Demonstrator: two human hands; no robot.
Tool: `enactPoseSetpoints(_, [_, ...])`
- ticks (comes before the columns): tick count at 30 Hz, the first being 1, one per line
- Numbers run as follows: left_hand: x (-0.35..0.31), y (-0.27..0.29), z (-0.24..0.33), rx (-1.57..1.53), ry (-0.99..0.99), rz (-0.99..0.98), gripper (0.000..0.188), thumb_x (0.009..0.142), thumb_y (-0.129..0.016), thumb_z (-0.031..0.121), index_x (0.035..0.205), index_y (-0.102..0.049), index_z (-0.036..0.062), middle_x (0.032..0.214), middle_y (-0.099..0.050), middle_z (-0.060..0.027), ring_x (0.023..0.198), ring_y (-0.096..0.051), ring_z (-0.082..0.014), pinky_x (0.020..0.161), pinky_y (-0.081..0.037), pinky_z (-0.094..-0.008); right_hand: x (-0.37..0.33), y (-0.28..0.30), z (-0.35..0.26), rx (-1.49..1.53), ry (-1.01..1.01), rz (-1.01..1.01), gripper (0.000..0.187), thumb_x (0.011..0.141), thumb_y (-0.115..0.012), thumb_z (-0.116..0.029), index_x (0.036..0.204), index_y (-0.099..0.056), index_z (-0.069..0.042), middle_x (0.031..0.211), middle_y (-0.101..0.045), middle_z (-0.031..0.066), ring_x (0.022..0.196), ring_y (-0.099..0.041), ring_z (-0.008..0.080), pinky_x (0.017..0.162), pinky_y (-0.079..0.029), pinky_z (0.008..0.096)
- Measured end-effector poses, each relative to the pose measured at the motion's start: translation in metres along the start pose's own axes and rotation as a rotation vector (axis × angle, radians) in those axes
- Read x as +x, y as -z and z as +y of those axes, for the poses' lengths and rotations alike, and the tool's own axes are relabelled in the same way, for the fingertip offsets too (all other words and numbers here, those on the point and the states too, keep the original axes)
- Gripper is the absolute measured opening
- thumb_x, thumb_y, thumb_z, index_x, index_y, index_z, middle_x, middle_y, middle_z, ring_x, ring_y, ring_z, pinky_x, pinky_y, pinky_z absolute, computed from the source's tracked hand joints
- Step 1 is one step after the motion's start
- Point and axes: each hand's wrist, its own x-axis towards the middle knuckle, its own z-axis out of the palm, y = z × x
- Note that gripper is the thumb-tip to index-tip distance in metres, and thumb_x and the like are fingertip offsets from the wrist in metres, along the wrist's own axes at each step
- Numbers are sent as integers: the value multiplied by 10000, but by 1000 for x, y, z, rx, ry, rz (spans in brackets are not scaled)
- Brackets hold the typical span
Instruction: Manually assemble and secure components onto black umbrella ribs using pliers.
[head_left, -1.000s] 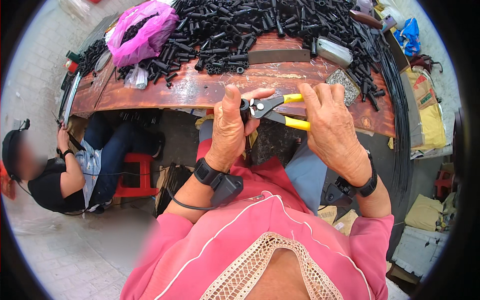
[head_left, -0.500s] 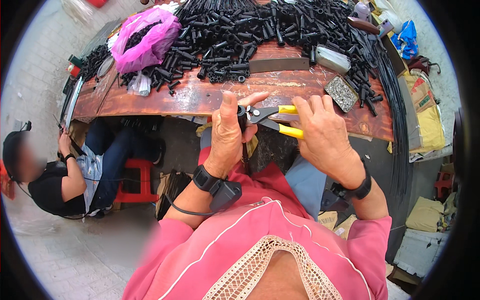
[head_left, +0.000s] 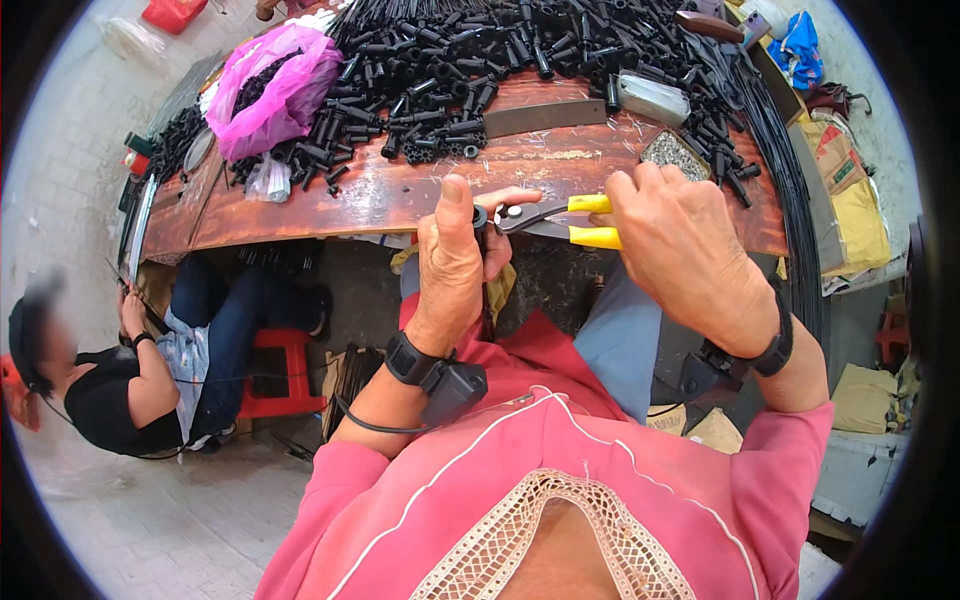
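A short black tubular part [head_left: 480, 229] is in my left hand [head_left: 450, 262], closed around it with the thumb pointing up. My right hand [head_left: 690, 255] grips a pair of pliers [head_left: 594, 237] with yellow handles and dark metal jaws. The jaws point left and meet the side of the black part near its upper end. What sits between the jaws is too small to make out. Both hands are just in front of the table's near edge, above my lap.
On the reddish wooden table [head_left: 380, 207] lie heaped black tubes [head_left: 430, 105], a pink plastic bag [head_left: 300, 75], a flat metal bar [head_left: 545, 117], a clear box [head_left: 653, 98] and a tin of small metal pieces [head_left: 675, 152]. Long black rods hang off the right side. A person [head_left: 110, 385] works at left.
The pliers' handles have come closer together, and my right hand has moved to the right with its elbow farther out. My left hand still holds the black part, nearly in place.
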Motion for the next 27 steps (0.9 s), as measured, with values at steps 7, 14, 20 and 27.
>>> enactPoseSetpoints(7, [12, 6, -10, -79, 10, 80, 836, 943, -296, 712, 975, -726, -5, 503, -424, 45, 458, -342, -42, 446, -216, -237, 8, -30, -19, 40, -63, 110, 133, 781, -637, -122, 854, -572, -31, 792, -607, 126, 771, -638, 249, 594, -522, 336])
enactPoseSetpoints(14, [27, 103, 61, -467, -371, -303, 738, 923, -377, 677, 1274, -517, 43, 796, -453, -8, 627, -375, -80, 540, -342, -216, -2, -90, 32, 577, -406, 0, 327, 755, -722, -224, 931, -556, -3, 857, -649, 215, 805, -654, 359, 701, -506, 456])
enactPoseSetpoints(20, [-40, 230, 181, -273, -723, -142, 367, 924, -627, 320, 1112, -482, 41, 841, -359, -18, 761, -372, -153, 703, -332, -291, 12, -131, 22, 524, -671, -40, 495, 762, -721, -294, 1086, -543, 36, 885, -648, 253, 872, -665, 362, 755, -526, 456])
enactPoseSetpoints(27, [-55, 255, 138, 365, -466, 445, 287, 1022, -451, 308, 884, -473, 57, 758, -398, -7, 670, -383, -127, 680, -349, -279, -41, -119, 75, 324, -638, 245, 235, 790, -622, -279, 838, -679, -56, 893, -648, 159, 863, -629, 354, 700, -518, 474])
